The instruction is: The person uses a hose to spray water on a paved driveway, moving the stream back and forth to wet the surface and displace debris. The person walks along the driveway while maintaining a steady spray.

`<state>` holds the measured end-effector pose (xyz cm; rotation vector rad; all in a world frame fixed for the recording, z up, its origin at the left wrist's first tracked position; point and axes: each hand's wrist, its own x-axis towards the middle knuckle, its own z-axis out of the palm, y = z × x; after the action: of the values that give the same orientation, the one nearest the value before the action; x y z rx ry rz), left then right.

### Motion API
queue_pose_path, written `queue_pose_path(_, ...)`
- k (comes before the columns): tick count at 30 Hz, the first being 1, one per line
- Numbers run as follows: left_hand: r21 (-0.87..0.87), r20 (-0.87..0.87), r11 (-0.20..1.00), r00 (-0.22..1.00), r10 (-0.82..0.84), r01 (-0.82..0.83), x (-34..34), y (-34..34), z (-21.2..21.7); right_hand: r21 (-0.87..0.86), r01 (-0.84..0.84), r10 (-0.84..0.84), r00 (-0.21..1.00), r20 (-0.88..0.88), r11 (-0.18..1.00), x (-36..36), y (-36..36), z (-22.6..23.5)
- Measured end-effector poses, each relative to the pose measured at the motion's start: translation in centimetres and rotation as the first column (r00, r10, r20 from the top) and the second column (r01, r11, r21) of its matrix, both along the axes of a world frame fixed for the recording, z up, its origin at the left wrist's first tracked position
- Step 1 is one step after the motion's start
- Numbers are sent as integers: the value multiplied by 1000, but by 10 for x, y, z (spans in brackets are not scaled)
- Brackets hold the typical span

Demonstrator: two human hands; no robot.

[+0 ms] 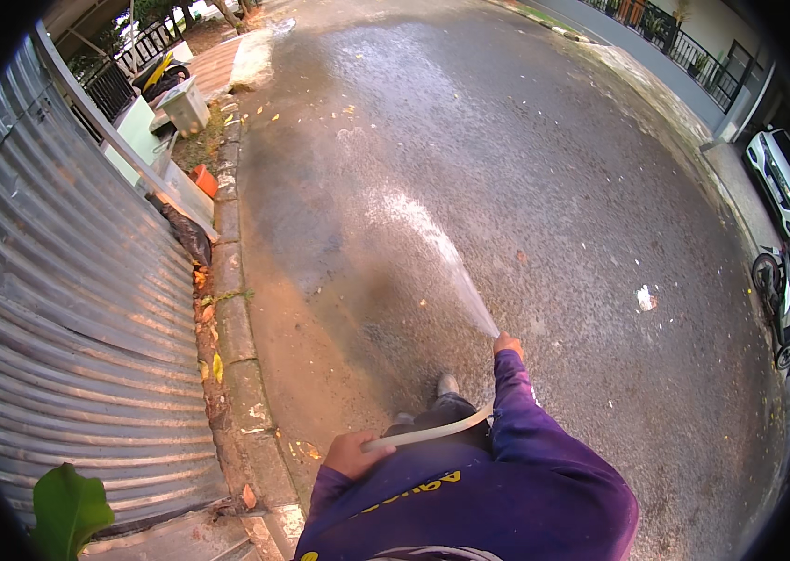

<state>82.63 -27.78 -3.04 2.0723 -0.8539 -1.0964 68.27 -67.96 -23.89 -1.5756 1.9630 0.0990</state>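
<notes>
Open road (582, 224) right, fence (77, 309) left, hose (432, 433) across front

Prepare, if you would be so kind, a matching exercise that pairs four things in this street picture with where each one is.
Things:
1. Pale flexible hose
2. Small orange plastic container
3. Crumpled white scrap
4. Broad green leaf

Places:
A. On the grey asphalt road, right of the white water jet
B. Lower left, in front of the corrugated grey metal fence
C. In the grip of the person's bare left hand
D. Upper left, beside the weathered concrete kerb

Right pairs: 1-C, 2-D, 3-A, 4-B
</notes>
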Motion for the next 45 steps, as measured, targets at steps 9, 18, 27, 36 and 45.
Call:
queue_pose_path(9, 12, 14, 998, 998, -58, 58, 1, -7, 2, 93, -291, 299, 950, -88, 952, -16, -17, -45)
queue_pose_path(18, -36, -37, 998, 998, -57, 55, -2, -8, -4, 57, -80, 84, 994, -76, 995, -27, 1, -4)
queue_pose_path(27, 28, -49, 994, 993, -109, 110, 5, -21, 14, 119, -213, 227, 966, -122, 970, -60, 5, -60)
queue_pose_path(36, 25, -37, 968, 968, -247, 248, 11, -36, -1, 84, -330, 338, 934, -118, 940, -86, 25, -43)
queue_pose_path(45, 57, -136, 948, 943, -304, 314, 23, -66, -5, 124, -229, 232, 973, -13, 966, -106, 40, -72)
